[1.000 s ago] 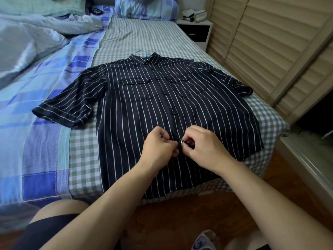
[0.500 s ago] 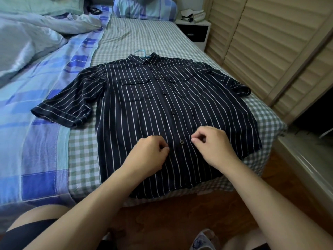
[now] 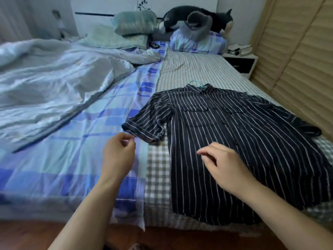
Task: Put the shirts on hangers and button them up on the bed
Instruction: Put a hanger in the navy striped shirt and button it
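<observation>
A dark navy shirt with white stripes (image 3: 234, 138) lies flat and buttoned on the checked sheet of the bed (image 3: 194, 73). The light blue hook of its hanger (image 3: 196, 82) sticks out above the collar. My left hand (image 3: 118, 156) hovers over the blue plaid sheet, left of the shirt's sleeve, fingers loosely curled and holding nothing. My right hand (image 3: 223, 165) hangs just above the shirt's lower front, fingers relaxed, holding nothing.
A rumpled pale grey duvet (image 3: 50, 83) covers the left of the bed. Pillows (image 3: 135, 26) and a black plush toy (image 3: 194, 17) sit at the head. A nightstand (image 3: 241, 60) stands at the far right beside louvred wardrobe doors (image 3: 297, 60). Dark wooden floor runs along the bed's near edge.
Both hands have let go of the shirt's placket and moved apart. The view has swung left and up, so the shirt now lies to the right and the duvet shows.
</observation>
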